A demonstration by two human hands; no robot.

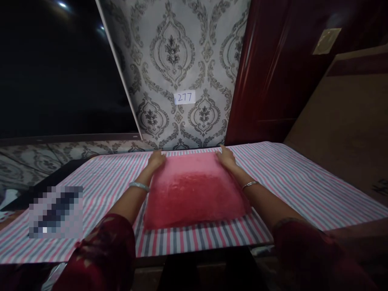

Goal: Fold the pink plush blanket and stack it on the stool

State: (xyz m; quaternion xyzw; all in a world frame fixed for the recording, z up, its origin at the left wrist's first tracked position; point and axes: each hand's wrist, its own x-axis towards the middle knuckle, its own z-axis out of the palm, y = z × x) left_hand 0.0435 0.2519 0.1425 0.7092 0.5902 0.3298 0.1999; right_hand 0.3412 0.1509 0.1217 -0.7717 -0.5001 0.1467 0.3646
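A red plush cushion cover (194, 198), square and fairly flat, lies on a striped cloth (303, 182). Its far part looks paler pink and its near part deeper red. At the far left corner my left hand (157, 159) closes its fingers over the edge. My right hand (226, 157) grips the far right corner in the same way. Both forearms run along the sides of the cover. The fingertips are small and partly blurred.
A large dark television screen (60, 72) stands at the left, before a patterned wall (169, 52). A paper slip marked 277 (184, 97) is stuck there. On the right are a dark red door (260, 72) and a cardboard box (348, 121). A pixelated item (57, 212) lies at left.
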